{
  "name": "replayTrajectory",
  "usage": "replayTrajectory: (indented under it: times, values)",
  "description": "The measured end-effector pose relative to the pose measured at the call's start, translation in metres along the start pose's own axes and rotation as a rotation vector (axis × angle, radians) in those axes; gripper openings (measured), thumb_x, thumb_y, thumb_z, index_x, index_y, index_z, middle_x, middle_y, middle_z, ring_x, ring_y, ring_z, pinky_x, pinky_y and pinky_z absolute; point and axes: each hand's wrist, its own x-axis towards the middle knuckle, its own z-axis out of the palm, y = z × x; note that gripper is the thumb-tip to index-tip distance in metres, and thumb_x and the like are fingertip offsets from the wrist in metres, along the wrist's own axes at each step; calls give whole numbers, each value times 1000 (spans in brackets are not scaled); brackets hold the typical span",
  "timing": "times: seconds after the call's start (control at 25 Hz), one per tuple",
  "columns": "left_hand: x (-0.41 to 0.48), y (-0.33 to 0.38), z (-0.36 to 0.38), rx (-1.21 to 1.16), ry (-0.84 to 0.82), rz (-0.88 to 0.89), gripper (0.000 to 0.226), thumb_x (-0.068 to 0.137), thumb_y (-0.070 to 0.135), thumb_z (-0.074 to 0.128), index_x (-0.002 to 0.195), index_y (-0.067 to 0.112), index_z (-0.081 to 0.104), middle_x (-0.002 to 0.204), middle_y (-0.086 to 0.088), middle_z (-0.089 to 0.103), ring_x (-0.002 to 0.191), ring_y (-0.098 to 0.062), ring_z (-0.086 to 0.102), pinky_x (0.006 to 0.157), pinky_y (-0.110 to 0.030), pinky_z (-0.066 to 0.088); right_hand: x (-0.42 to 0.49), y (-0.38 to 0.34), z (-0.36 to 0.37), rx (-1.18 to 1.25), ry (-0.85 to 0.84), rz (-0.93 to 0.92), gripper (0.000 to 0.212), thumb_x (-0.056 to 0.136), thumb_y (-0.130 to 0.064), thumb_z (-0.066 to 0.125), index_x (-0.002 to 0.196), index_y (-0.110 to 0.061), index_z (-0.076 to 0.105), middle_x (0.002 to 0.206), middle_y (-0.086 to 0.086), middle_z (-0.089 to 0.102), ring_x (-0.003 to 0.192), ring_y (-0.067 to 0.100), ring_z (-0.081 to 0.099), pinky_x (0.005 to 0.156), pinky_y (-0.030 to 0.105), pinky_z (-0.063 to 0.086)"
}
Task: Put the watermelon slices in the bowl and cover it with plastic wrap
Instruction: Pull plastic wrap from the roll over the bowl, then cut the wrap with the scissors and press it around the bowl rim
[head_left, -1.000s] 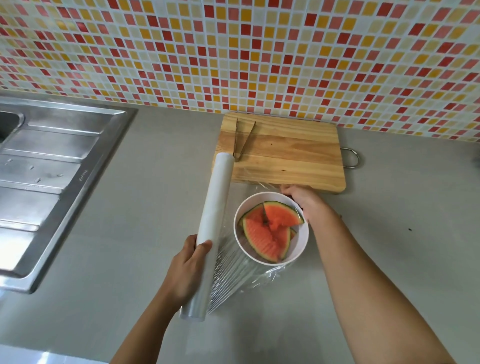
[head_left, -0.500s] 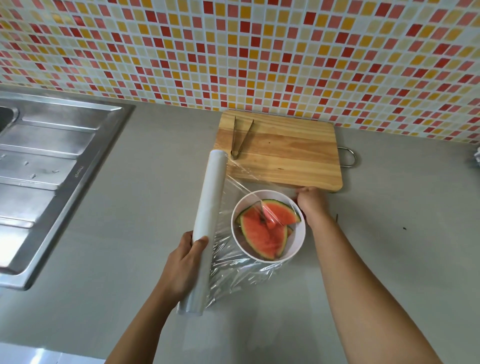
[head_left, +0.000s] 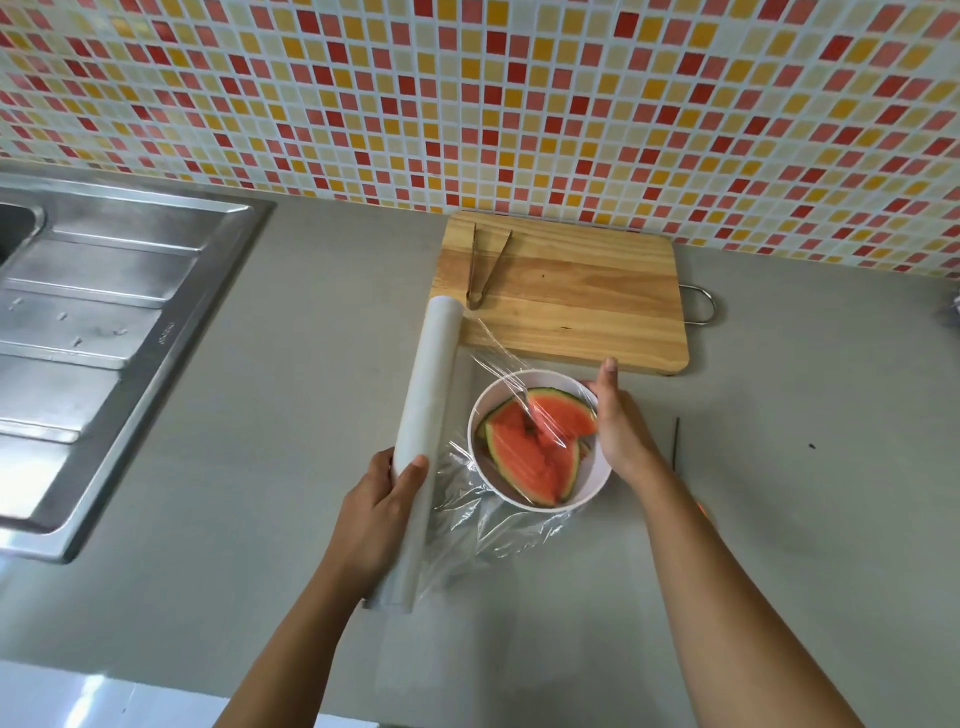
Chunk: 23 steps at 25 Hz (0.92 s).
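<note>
- Watermelon slices (head_left: 535, 452) are in the white bowl (head_left: 592, 475), which stands on the counter (head_left: 260, 493) at 6 o'clock from the cutting board (head_left: 571, 306). First half of the task judged done.
- Left hand (head_left: 379, 512): fingers and thumb curled round the near end of the roll of plastic wrap (head_left: 428, 405). The roll lies just beside the bowl at its 9 o'clock, as it did a second ago.
- Right hand (head_left: 621, 423): laid along the bowl's rim at 3 o'clock, fingers straight, pressing down and curled round nothing that I can see.
- Change, hand: a second ago it was at the rim near 12 to 1 o'clock. It has slid clockwise round to 3 o'clock.
- Change, film (head_left: 493, 525): a second ago it was bunched on the counter at the bowl's 7 o'clock, fruit uncovered. Now a sheet runs from the roll across the fruit to the 3 o'clock rim, with shiny creases over the slices.
- Slack film remains crumpled on the counter from 6 to 8 o'clock.
- Judgement: covering is under way, not finished. The 12 o'clock side looks spanned; the near rim is loose.
- Judgement: still to do are tearing the sheet off the roll and smoothing it down all round.
- Risk: thin film may cling to itself while slack.
- Tongs (head_left: 485, 270) lie on the board, untouched.
</note>
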Motion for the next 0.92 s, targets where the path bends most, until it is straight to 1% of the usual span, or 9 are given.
replayTrajectory:
  times: [0.04,0.12,0.24,0.28,0.36,0.48,0.64,0.76,0.92]
  values:
    - [-1,0,0,-7,9,3,22,93,46,47,110,32,51,96,12,62,88,-17,62,76,-38,51,0,-1,0,-52,32,30,99,72,-82,1,110,-16,65,111,13,67,100,28,61,88,35,45]
    - [-4,0,0,-9,19,11,28,92,46,47,114,30,53,98,8,64,89,-20,63,79,-40,52,-6,-4,-1,-56,117,30,88,84,-70,2,106,-14,67,103,10,68,90,25,60,80,33,42]
    - [-7,2,-2,-4,10,16,43,80,49,48,117,27,51,100,4,63,88,-20,63,72,-35,50,-29,4,-15,-51,375,-34,46,97,-40,30,105,-13,67,104,7,69,99,25,60,80,28,39]
    - [-7,2,-3,-3,8,16,45,75,50,48,114,27,51,99,5,62,86,-17,62,67,-33,48,-40,14,-22,-136,477,-33,31,94,-25,41,106,-9,65,108,12,67,102,30,59,81,30,39]
    - [-7,1,-5,2,8,21,43,72,52,48,108,28,52,95,8,61,82,-9,59,62,-27,44,-68,36,-29,-329,589,40,26,84,-6,49,107,-4,60,109,23,61,103,40,54,83,37,40]
    - [-7,-7,-6,20,-27,40,33,85,51,52,110,30,52,97,8,61,84,-8,58,63,-28,43,-99,62,-26,-442,633,189,30,83,-13,56,105,6,54,108,31,54,103,45,50,88,44,38]
    - [-8,-12,-6,-31,-81,65,35,96,44,42,128,32,44,111,5,57,99,-18,56,85,-38,45,-102,69,-21,-491,595,167,30,89,-17,50,104,10,51,108,31,56,102,43,52,87,44,38]
    - [-16,-8,-3,-44,13,38,38,92,49,44,122,26,44,99,9,58,86,-12,57,69,-30,43,-98,68,-22,-503,593,189,31,92,-20,49,105,8,51,108,31,57,103,43,54,82,43,41]
    - [-27,-5,-2,-6,72,-5,39,71,54,50,86,18,52,82,1,57,71,-14,55,56,-31,46,-105,61,-24,-426,547,211,33,95,-21,44,116,4,45,110,33,54,104,45,53,83,43,40]
